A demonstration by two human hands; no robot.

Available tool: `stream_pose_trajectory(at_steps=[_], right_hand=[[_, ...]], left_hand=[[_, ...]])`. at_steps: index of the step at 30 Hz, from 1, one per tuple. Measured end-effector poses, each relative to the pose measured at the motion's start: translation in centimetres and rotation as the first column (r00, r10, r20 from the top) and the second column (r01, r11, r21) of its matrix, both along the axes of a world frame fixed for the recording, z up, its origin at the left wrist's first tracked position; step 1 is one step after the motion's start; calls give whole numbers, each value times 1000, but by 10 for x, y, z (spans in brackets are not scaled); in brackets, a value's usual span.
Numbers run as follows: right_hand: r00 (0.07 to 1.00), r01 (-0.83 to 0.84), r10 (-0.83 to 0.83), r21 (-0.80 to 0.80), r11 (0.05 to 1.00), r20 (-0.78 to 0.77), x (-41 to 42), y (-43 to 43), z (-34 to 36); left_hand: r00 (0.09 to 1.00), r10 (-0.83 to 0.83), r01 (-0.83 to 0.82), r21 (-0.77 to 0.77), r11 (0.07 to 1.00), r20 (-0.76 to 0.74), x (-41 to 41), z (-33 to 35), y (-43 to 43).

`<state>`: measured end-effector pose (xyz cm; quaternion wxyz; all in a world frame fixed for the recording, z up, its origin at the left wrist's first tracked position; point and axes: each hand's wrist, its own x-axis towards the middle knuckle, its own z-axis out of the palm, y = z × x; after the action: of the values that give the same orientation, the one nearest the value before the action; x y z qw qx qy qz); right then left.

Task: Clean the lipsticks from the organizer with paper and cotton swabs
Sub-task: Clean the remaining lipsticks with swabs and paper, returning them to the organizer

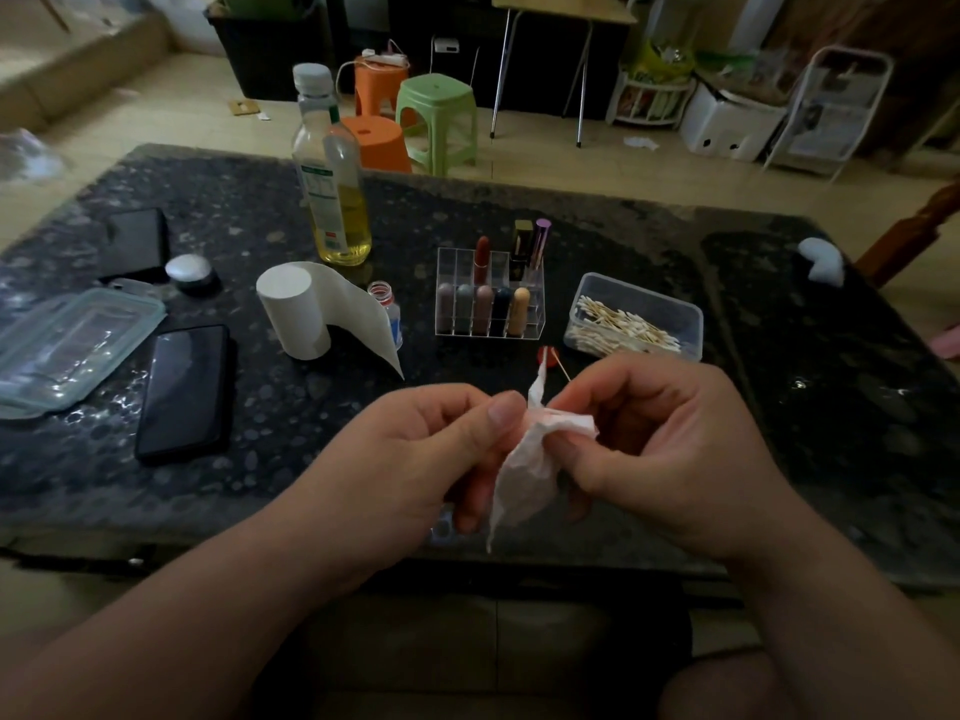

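As fingers [501, 415] of left hand [410, 454] and right hand [665, 449] pinch it, the crumpled paper [522, 475] looks pink-stained.

Likely a home's living room (dimly lit): plastic stools [436, 116], low table [311, 433].

12 o'clock: organizer [490, 298] bars my reach, with a narrow bare strip before it.
1 o'clock: swab box [636, 317].
11 o'clock: paper roll [296, 311], loose tail trailing toward me.
9 o'clock: phone [184, 392], lying flat.
3 o'clock: bare tabletop [831, 433], my free passage.
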<state>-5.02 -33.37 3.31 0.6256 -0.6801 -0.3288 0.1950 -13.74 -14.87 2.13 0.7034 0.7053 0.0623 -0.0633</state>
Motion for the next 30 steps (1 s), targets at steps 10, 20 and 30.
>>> stream_pose_trajectory(at_steps=[10,20,30], right_hand=[[1000,10,-10,8,1000,-16,1,1,-2],[999,-19,19,-10,1000,-49,2,0,-8],[899,-19,50,75,997,-435,26,3,-25]], left_hand=[[996,-1,-23,-279,960,-85,3,-8,-5],[947,-55,-56,-331,942,-317,7,-13,-12],[996,-72,52,-309,949,-52,26,-31,6]])
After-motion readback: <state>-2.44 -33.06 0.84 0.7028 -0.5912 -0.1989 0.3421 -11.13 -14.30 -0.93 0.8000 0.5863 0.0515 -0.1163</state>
